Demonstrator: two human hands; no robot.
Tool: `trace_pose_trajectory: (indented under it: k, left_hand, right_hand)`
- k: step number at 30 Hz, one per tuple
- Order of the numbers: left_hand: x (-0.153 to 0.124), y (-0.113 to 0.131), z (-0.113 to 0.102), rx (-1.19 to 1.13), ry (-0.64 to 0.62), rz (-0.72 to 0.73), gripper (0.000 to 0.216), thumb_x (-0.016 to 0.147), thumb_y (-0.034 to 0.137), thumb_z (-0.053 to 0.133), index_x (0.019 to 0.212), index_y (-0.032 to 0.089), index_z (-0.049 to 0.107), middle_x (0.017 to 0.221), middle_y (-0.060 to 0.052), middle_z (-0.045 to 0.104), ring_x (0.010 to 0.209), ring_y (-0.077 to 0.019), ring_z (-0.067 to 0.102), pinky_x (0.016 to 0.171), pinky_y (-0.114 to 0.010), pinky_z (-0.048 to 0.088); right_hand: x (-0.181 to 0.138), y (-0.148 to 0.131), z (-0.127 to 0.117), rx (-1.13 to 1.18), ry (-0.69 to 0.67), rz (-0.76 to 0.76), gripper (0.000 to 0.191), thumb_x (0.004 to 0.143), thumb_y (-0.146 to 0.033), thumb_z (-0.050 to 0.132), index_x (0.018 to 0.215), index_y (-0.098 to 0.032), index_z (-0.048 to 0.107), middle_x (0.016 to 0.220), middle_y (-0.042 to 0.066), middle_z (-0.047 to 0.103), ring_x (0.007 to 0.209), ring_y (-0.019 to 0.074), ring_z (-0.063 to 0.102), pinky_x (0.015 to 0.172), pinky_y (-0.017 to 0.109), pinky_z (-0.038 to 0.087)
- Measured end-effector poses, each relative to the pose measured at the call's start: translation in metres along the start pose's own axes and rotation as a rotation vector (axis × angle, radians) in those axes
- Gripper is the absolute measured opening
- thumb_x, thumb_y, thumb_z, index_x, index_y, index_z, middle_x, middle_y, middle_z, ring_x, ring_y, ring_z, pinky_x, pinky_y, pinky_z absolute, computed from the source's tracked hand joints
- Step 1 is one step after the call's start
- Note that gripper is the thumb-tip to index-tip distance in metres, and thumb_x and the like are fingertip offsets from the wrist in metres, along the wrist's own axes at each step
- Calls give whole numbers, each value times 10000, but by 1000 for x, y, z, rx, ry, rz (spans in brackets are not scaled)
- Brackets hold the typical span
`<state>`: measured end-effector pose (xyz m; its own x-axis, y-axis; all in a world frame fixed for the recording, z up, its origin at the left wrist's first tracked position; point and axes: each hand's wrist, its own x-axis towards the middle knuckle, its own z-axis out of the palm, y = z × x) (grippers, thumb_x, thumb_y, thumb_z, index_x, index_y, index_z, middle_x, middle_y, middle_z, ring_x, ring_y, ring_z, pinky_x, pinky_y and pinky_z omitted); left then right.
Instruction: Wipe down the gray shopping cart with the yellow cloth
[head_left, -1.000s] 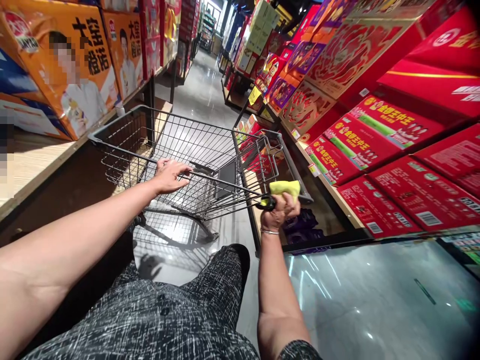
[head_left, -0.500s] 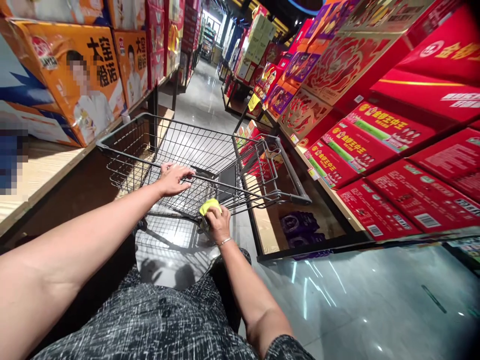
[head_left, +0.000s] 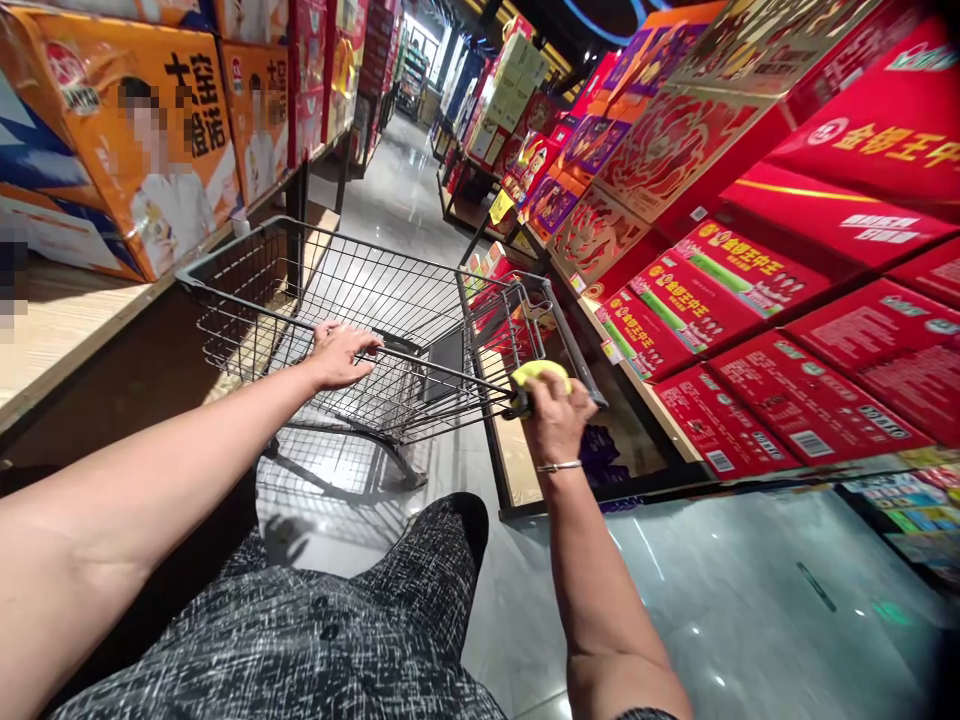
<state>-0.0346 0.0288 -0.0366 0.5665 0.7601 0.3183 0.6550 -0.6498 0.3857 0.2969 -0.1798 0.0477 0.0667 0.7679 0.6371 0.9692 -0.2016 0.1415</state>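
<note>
Yellow cloth lies bunched in the right hand, over the right-hand stretch of the near top rail of the shopping cart; those fingers are curled down over it, closed enough to keep it in the palm, though blur hides just how tightly; a dark patch shows beneath its left edge, which I cannot make out.

The left hand rests palm down further along that rail, its fingers loosely spread, holding nothing loose.

The cloth looks soft, limp and very light, unlikely to break; it should mould round the thin bar, and is best held bunched at its middle, with a fold free underneath. The cart seems stiff wire, probably smooth and apt to roll; the top rail is the sound place to steady it. Orange boxes stand on the left; red boxes on the right.
</note>
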Motion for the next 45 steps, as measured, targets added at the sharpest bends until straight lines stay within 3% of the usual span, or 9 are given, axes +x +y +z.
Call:
trace_pose_trajectory:
  k: [2, 5, 9, 14, 18, 22, 28, 36, 45]
  left_hand:
    - [0, 2, 0, 0, 2, -4, 345, 754, 429, 561, 1070, 319, 648, 1101, -11, 683, 1109, -281, 535, 1036, -472, 208]
    - [0, 5, -2, -4, -17, -19, 341, 747, 425, 568, 1062, 324, 648, 1093, -6, 686, 1113, -285, 534, 1034, -475, 211]
    - [1, 7, -3, 9, -42, -27, 359, 755, 451, 559, 1077, 316, 642, 1115, -15, 682, 1148, -296, 522, 1034, -484, 208]
    - [0, 8, -4, 8, -55, -21, 374, 765, 469, 540, 1093, 314, 628, 1123, -14, 680, 1147, -289, 522, 1033, -485, 213]
    - [-1, 11, -2, 42, -26, -14, 348, 755, 456, 549, 1064, 314, 622, 1105, -13, 681, 1129, -292, 520, 1020, -483, 224]
    - [0, 15, 4, 46, -3, -13, 338, 753, 463, 562, 1055, 320, 613, 1063, -11, 680, 1056, -288, 532, 998, -487, 232]
    - [4, 26, 10, 35, -12, 7, 351, 746, 415, 585, 1074, 293, 603, 1032, -34, 650, 1084, -306, 503, 1000, -498, 219]
    - [15, 40, 24, 84, -113, 107, 577, 747, 357, 621, 1308, 319, 492, 1376, -69, 512, 1285, -321, 392, 1095, -545, 113]
    - [39, 19, 18, 233, -250, -6, 806, 773, 346, 649, 1511, 278, 333, 1604, -85, 229, 1496, -327, 55, 1148, -562, -144]
  right_hand:
    - [-2, 21, -5, -8, 119, 163, 448, 768, -121, 521, 1164, -293, 640, 1278, 95, 568, 1203, 361, 383, 953, 582, 324]
    - [-11, 32, 11, 36, 282, 349, 529, 715, -151, 518, 1234, -233, 578, 1304, 143, 479, 1213, 352, 414, 990, 566, 353]
    - [-31, -6, 44, 113, 374, 401, 428, 745, -173, 524, 1170, -194, 572, 1234, 176, 466, 1178, 338, 445, 1004, 551, 366]
    - [-26, -52, 32, 230, 11, -93, 484, 749, -84, 515, 1164, -314, 610, 1252, 76, 563, 1235, 310, 396, 1016, 496, 363]
    - [13, -36, 19, 318, -109, -123, 589, 724, -66, 525, 1274, -271, 574, 1359, 80, 524, 1257, 286, 411, 1046, 452, 354]
    - [43, -26, 33, 406, -406, -264, 575, 669, -32, 516, 1214, -198, 596, 1233, 95, 596, 1145, 231, 523, 970, 357, 414]
    - [60, -17, 43, 386, -583, -189, 372, 707, -97, 562, 1053, -220, 627, 1024, 40, 623, 900, 184, 573, 767, 267, 446]
    - [58, 11, 51, 341, -590, -121, 333, 705, -112, 574, 1019, -217, 613, 1012, 31, 617, 888, 179, 588, 773, 265, 450]
    - [71, -34, 39, 102, -712, -14, 372, 802, -206, 547, 1173, -240, 569, 1128, 79, 586, 914, 227, 623, 776, 314, 467]
